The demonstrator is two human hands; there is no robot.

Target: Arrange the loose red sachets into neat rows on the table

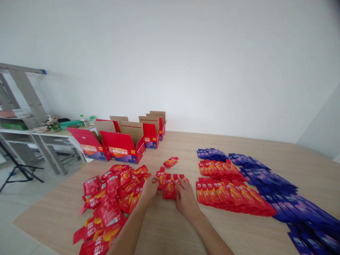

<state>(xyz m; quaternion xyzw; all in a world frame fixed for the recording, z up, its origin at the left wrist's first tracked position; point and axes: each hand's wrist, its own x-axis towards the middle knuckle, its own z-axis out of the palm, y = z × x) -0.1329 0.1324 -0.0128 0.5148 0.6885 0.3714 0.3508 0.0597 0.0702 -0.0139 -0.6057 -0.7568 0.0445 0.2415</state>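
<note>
My left hand (150,188) is closed, its fingertips pinching the edge of a red sachet (160,174) printed with orange fruit. That sachet meets the left side of a small overlapping row of matching sachets (169,188) on the table. Over the right part of this row lies my right hand (186,200), its fingers stretched out and touching the sachets. Left of my left hand spreads a loose, jumbled pile of red sachets (111,184), some face down. One single red sachet (171,162) rests farther back, beyond the row.
Neatly overlapped red sachets (228,193) lie in rows to the right, with dark blue sachets (271,180) beside and behind them. Open red cartons (122,150) stand at the back left of the wooden table (183,230). A black tripod (22,170) stands on the floor.
</note>
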